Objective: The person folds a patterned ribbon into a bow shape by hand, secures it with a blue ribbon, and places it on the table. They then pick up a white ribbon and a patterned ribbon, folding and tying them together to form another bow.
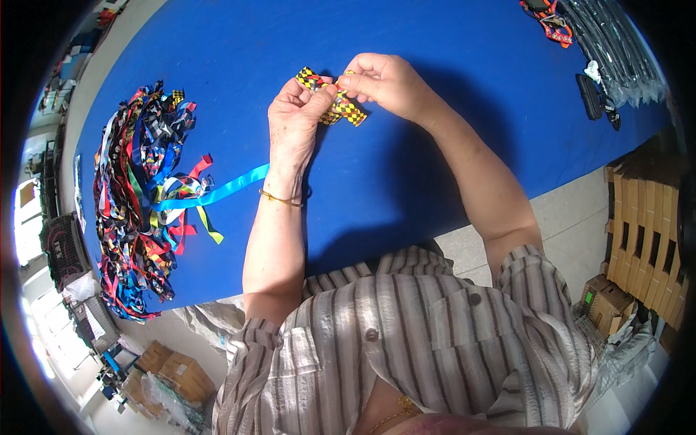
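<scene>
- The left hand's (293,116) fingers held a yellow-and-black checkered ribbon piece (351,112) with a bit of red on it, the thumb pressed along its middle.
- The right hand's (390,85) fingers were pinched close together at the same piece, near its upper right side (exactly what the tips gripped was too small to tell).
- That piece was over the blue bench (246,43), between the two hands, its ends showing past the left fingers.
- A gold-coloured bracelet (279,198) circled the left wrist.
- A bright blue ribbon (217,194) stretched from the left side of the bench to the left forearm.
- At its other end was a long heap of multicoloured ribbons (119,188).
- At the far right of the bench lay dark packages in clear wrap (609,47), a red-orange item (557,32) and a black object (589,97).
- Cardboard boxes (185,377) stood on the floor at lower left.
</scene>
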Demonstrator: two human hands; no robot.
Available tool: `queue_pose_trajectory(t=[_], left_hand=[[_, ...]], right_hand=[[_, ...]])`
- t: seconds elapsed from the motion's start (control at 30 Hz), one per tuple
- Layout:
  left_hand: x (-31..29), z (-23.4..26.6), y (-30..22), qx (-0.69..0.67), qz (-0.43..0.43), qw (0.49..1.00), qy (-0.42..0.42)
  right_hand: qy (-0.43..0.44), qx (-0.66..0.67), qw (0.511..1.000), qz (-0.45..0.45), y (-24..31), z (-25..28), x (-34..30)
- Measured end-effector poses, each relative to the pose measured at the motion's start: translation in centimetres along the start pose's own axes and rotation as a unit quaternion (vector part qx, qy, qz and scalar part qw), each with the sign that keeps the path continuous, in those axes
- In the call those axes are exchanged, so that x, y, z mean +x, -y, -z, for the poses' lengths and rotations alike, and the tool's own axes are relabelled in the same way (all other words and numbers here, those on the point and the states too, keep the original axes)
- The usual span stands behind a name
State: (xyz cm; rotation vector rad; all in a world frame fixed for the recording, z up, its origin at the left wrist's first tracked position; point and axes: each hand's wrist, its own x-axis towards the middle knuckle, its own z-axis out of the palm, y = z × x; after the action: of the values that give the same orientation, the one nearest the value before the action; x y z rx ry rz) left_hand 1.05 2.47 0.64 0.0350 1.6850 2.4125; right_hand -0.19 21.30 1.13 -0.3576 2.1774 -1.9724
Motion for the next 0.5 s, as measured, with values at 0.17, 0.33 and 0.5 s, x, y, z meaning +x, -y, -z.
queue_pose_trajectory(t=[0.17,0.33,0.5], left_hand=[[-0.2,-0.3,-0.5,0.007,0.002,1.0,0.018],[-0.3,-0.4,-0.9,0.002,0.002,1.0,0.029],[-0.4,-0.6,-1.2,0.005,0.001,0.999,0.041]], right_hand=[[0.015,0.01,1.0,-0.026,0.4,1.0,0.0],[0.025,-0.009,0.999,-0.026,1.0,1.3,0.0],[0.025,0.003,0.999,-0.047,1.9,1.7,-0.2]])
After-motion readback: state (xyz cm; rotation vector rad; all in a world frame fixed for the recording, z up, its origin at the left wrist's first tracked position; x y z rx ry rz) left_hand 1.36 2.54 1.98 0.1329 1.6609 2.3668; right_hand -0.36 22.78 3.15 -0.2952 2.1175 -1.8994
